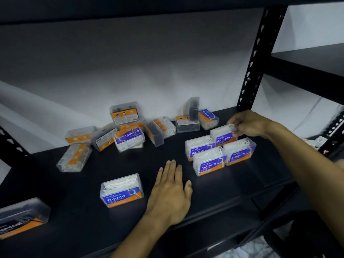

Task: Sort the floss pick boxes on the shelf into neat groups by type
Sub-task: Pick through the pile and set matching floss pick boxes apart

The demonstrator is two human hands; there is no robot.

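My right hand [248, 123] pinches the rear Smooth box [224, 135], touching three Smooth neighbours just below it; nudging could scatter them. My left hand [172, 190] rests flat, fingers straight.

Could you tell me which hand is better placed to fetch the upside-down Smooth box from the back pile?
Left: the left hand lies open, near that Smooth box; the right hand grips another box.

"Smooth" reads on four grouped boxes [219, 149] and, upside down, on a piled box [129, 137]. "Round" labels the front box [122, 190] and a rear box [208, 119]. The box at the left edge [22, 217] shows "…coal".
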